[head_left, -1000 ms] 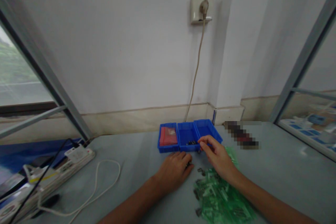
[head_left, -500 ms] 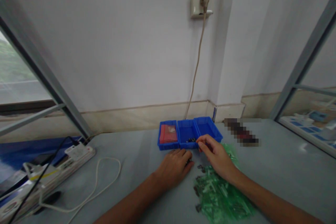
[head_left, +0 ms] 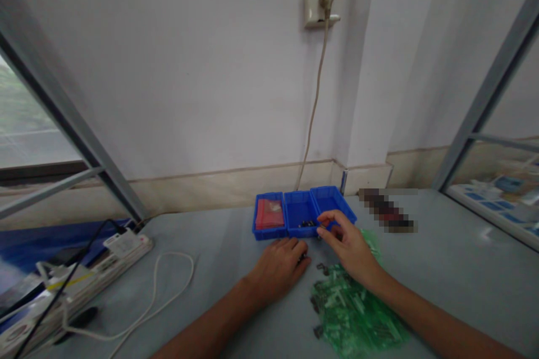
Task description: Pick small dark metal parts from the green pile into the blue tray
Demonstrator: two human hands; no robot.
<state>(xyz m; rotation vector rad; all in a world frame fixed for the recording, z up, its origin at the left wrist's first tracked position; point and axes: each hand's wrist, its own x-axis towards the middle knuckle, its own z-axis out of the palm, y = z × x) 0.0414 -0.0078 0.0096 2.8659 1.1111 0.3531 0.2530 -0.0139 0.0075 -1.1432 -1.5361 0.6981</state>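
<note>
My left hand (head_left: 283,265) rests on the grey table in front of the blue bins, its fingers curled round something small and dark, mostly hidden. My right hand (head_left: 347,244) is raised near the front right corner of the middle blue bin (head_left: 300,208), thumb and forefinger pinched on a tiny dark piece. Several small dark parts (head_left: 308,224) lie in that bin. The left blue bin (head_left: 269,234) holds a red packet (head_left: 269,214). Below my right hand lies green plastic packaging (head_left: 357,314), with small dark metal pieces (head_left: 316,304) along its left edge.
The right blue bin (head_left: 332,202) adjoins the middle one. A white power strip (head_left: 76,291) with plugs and cables fills the left side. A white cable (head_left: 155,291) loops over the table. A blurred dark object (head_left: 387,212) lies at the back right, before the wall.
My right thumb and forefinger have shifted slightly, and a small dark piece now shows at their tips. My left hand has stayed in place.
</note>
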